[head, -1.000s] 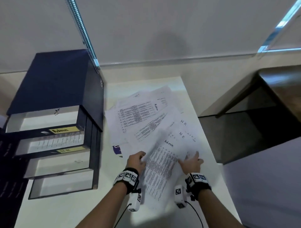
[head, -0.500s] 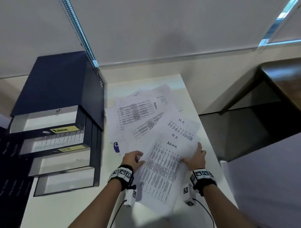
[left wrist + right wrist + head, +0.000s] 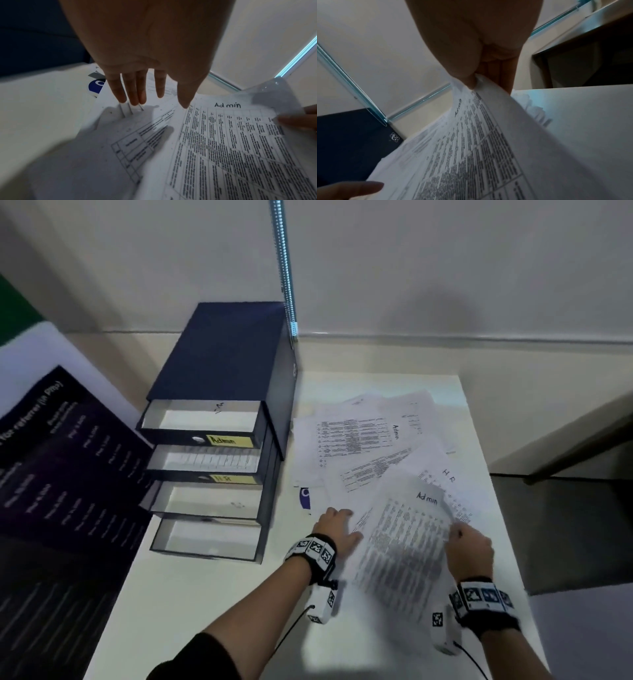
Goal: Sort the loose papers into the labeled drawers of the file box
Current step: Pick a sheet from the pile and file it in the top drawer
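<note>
Right hand (image 3: 470, 546) pinching Admin sheet (image 3: 404, 546), left hand (image 3: 334, 527) flat beside it, file box (image 3: 226, 361) left

We see a plain pale wall (image 3: 445, 268) behind the white bench (image 3: 205, 604), with a beaded metal chain (image 3: 284, 261) hanging straight down it. At the left leans a dark poster (image 3: 61, 474) printed with pale text, blurred beyond reading. To the right stands dark wooden furniture (image 3: 565, 446), and a shadow falls on the wall.

Printed rows on the top sheet (image 3: 404, 549) blurred beyond reading, lower papers (image 3: 356, 440) partly covered by it, right fingers (image 3: 505, 75) hidden behind its edge, poster (image 3: 61, 474) cut off at the left.
</note>
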